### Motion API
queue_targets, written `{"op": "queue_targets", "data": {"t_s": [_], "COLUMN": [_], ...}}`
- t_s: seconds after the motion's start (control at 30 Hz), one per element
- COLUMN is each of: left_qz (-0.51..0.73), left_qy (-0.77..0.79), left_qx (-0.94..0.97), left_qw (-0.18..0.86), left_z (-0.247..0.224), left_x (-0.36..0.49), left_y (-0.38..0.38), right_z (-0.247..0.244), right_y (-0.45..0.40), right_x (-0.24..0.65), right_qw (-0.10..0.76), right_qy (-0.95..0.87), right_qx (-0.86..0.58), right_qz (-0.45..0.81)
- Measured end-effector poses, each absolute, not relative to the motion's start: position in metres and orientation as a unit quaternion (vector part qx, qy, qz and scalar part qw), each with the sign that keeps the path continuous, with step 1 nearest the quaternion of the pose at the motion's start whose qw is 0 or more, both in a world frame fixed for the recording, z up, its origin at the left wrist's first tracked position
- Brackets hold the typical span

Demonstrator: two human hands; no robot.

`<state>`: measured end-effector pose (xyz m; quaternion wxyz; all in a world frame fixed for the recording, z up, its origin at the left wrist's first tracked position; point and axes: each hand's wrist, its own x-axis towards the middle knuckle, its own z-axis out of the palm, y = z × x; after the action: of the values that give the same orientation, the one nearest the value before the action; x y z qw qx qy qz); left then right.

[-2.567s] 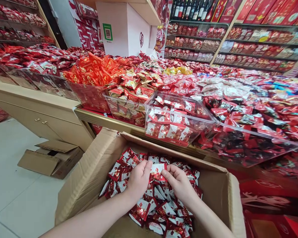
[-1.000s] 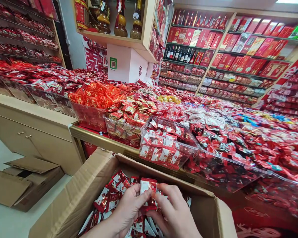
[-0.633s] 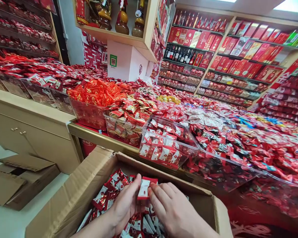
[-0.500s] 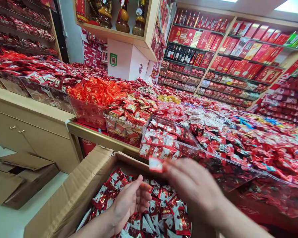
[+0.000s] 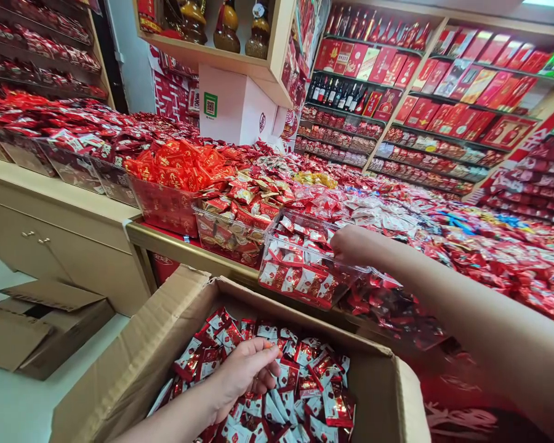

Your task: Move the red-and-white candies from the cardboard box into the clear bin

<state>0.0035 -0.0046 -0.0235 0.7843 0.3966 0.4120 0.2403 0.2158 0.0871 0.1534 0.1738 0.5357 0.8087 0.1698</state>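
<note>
My left hand hovers over the open cardboard box, its thumb pressed to the curled fingers. Something orange shows at a fingertip; whether anything is inside the hand is hidden. Below and around it lie many small red and white wrapped packets. My right hand reaches to the right side of a clear plastic bin, which contains similar red and white packets. Its fingers are closed and point down into the bin, and I cannot make out what they hold.
A bin of gold and red packets and a bin of bright red packets stand to the left. More packets cover the display behind. Another cardboard box sits on the floor at left. Stocked shelves line the back.
My right hand has moved from above the box, where it held a red and white packet, up and right to the clear bin. My left hand's thumb has closed onto its fingers.
</note>
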Motion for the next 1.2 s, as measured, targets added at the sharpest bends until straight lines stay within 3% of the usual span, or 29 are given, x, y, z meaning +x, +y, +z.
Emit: {"op": "queue_targets", "data": {"t_s": [0.2,0.3,0.37,0.47,0.57,0.67,0.8,0.87,1.03,1.2], "left_qz": [0.231,0.22,0.208,0.176,0.072,-0.07,-0.119,-0.115,-0.141,-0.154], "left_qy": [0.41,0.422,0.441,0.465,0.437,0.374,0.363,0.375,0.401,0.404], "left_qx": [0.405,0.427,0.481,0.651,0.789,0.835,0.836,0.833,0.819,0.82], "left_qw": [0.784,0.769,0.729,0.574,0.427,0.397,0.394,0.391,0.386,0.375], "left_z": [-0.027,-0.03,-0.035,-0.044,-0.053,-0.057,-0.052,-0.048,-0.045,-0.046], "left_x": [0.004,0.005,0.005,-0.002,-0.014,-0.021,-0.016,-0.013,-0.019,-0.021], "left_y": [-0.005,-0.004,-0.003,-0.002,-0.005,-0.012,-0.018,-0.016,-0.007,-0.005], "right_z": [0.156,0.159,0.164,0.163,0.147,0.131,0.145,0.155,0.151,0.144], "right_y": [0.094,0.099,0.092,0.057,0.007,-0.015,0.031,0.067,0.12,0.13], "right_x": [0.206,0.209,0.209,0.198,0.177,0.168,0.188,0.2,0.209,0.214], "right_qw": [0.224,0.209,0.163,0.024,-0.079,-0.085,-0.222,-0.19,0.038,0.05], "right_qy": [0.803,0.801,0.796,0.806,0.856,0.901,0.824,0.806,0.815,0.794], "right_qx": [0.54,0.55,0.568,0.567,0.5,0.424,0.515,0.557,0.576,0.604], "right_qz": [0.116,0.113,0.131,0.169,0.102,0.035,0.087,0.07,-0.046,-0.036]}}
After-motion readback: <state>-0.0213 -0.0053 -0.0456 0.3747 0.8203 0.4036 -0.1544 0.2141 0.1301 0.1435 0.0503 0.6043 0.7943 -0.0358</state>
